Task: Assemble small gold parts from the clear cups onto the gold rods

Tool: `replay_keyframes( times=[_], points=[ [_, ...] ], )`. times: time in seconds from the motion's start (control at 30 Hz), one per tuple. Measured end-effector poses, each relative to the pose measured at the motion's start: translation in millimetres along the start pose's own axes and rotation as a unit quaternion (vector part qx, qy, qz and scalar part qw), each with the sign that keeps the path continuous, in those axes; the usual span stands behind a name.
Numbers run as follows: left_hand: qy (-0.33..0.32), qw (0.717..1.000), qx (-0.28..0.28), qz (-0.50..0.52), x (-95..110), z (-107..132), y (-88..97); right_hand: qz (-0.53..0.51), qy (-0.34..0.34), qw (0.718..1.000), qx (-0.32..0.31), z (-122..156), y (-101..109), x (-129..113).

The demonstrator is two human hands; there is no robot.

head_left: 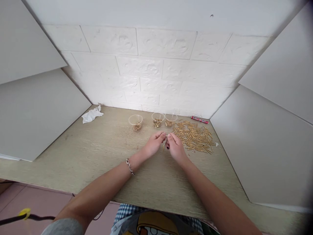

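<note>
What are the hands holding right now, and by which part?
The left hand and right hand pinch one tiny metal piece between their fingertips, one from each side; which part cannot be told.

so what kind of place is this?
Probably a small hand-assembly bench in a screened booth: white panels flank a wood-grain table, three clear cups hold small gold parts, and a pile of gold pins lies loose. The left hand and right hand pinch a small part.
</note>
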State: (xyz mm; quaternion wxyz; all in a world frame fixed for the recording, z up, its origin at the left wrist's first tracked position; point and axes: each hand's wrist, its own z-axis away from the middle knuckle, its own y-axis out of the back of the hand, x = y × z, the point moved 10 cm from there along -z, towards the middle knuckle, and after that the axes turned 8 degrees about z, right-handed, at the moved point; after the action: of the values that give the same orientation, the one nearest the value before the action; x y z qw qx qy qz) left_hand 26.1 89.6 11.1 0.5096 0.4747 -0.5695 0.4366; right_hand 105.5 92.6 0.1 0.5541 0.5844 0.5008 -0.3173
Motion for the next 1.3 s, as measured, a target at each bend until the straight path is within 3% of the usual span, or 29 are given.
replay_keyframes(
  times=[0.3, 0.57, 0.73, 0.97, 1.13, 1.3],
  points=[
    [-0.051, 0.989, 0.024, -0.140, 15, 3, 2.5, 0.055, 0.002, 0.998, -0.005, 0, 3, -3],
    [-0.059, 0.981, 0.057, -0.174, 15, 5, 2.7, 0.133, 0.019, 0.990, 0.035, 3, 11, -12],
    [-0.031, 0.992, 0.051, -0.109, 8, 3, 3.5, 0.117, 0.023, 0.993, 0.008, 1, 9, -14],
    [0.012, 1.000, 0.000, -0.007, -1, -2, -1.6, 0.158, 0.055, 0.986, -0.002, 0, 12, -25],
    [0.047, 0.992, 0.011, 0.113, -10, 1, -5.9, 0.124, 0.046, 0.991, 0.013, 1, 14, -30],
    [0.045, 0.987, 0.022, 0.152, -9, 4, -4.4, 0.082, 0.032, 0.996, 0.021, 3, 15, -25]
  ],
)
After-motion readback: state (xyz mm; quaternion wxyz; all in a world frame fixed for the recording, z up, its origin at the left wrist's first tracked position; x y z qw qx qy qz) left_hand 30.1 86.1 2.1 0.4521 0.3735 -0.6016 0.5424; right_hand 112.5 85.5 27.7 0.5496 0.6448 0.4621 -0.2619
